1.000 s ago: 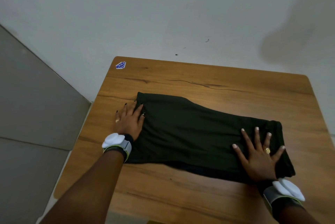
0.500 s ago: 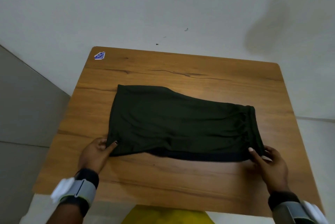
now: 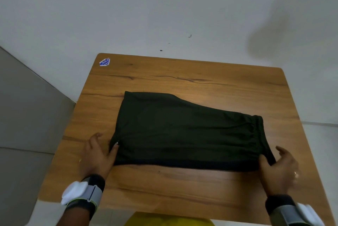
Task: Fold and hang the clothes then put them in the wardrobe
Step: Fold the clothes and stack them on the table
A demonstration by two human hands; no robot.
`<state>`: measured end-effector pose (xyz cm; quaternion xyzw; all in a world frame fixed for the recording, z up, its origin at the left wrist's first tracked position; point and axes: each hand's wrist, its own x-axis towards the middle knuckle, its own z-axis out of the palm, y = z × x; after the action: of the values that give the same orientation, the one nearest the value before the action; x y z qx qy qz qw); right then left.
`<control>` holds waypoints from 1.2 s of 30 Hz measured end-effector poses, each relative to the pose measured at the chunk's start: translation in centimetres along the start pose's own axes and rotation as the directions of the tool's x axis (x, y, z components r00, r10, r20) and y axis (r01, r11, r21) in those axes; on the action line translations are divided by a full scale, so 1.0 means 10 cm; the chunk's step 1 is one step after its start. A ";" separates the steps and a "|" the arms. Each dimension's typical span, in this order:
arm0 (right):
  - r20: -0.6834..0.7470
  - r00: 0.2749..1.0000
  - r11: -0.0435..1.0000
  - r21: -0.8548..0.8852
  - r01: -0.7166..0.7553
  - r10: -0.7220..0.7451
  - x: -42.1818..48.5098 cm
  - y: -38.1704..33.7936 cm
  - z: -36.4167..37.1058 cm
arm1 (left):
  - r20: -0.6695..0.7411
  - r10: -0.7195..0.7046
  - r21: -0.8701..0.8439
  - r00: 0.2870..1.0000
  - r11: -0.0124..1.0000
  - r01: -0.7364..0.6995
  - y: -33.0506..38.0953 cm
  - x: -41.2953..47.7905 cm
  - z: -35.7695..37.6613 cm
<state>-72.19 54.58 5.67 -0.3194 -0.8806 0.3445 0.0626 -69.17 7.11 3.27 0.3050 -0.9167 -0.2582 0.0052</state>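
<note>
Since a second ago my hands are no longer pressing flat on top of the dark shorts; both are now sitting at the near corners of the shorts, and since half a second ago they are creeping slightly inward and under the edge. Reading: smoothing is finished, and I am setting up either the next fold or the lift-off.

Shorts: lying folded and flat on the wooden table, roughly central, waistband end to the right, near edge parallel to the table's near edge.

Left hand: closing on the near-left corner of the shorts, thumb lying on top of the cloth, fingers beside and below it.

Right hand: pinching the near-right corner at the waistband, thumb on top, fingers curling behind the cloth.

Blue sticker sitting at the table's far-left corner, well apart from the shorts
</note>
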 end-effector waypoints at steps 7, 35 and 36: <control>0.450 0.731 0.698 -0.276 0.660 -0.513 0.08 -0.71 0.88 | 0.252 0.424 0.280 0.870 0.828 -0.485 1.03 0.21 0.70; 0.851 0.492 0.801 -0.158 0.577 -0.186 0.61 -2.42 2.20 | 0.650 0.275 0.421 0.709 0.646 -0.637 1.57 2.05 0.32; 0.864 0.468 0.771 -0.167 0.615 -0.186 0.61 -2.42 2.20 | 0.623 0.337 0.405 0.706 0.632 -0.660 1.58 2.01 0.29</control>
<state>-96.86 32.27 4.09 0.0929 -0.9126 0.2063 -0.3405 -94.78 7.93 5.30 -0.0632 -0.9659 -0.0084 -0.2511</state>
